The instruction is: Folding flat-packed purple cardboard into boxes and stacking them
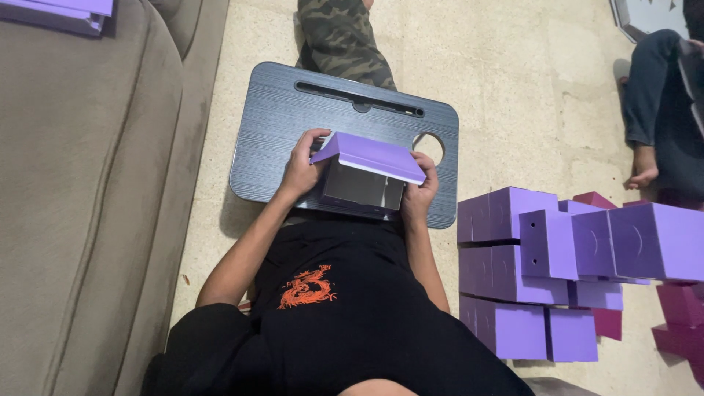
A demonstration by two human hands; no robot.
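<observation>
A purple box [364, 178], lid raised, white interior showing, is being gripped firmly by left hand [301, 170] and right hand [418, 196].

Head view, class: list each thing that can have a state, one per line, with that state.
Purple box: lid raised, inside showing.
Left hand: gripping the box's left side.
Right hand: gripping its right side.
Lap tray: flat on the floor.
Stacked purple boxes: closed, piled.

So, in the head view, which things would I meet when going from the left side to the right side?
Grey sofa → left hand → purple box → right hand → stack of purple boxes → another person's bare foot.
</observation>
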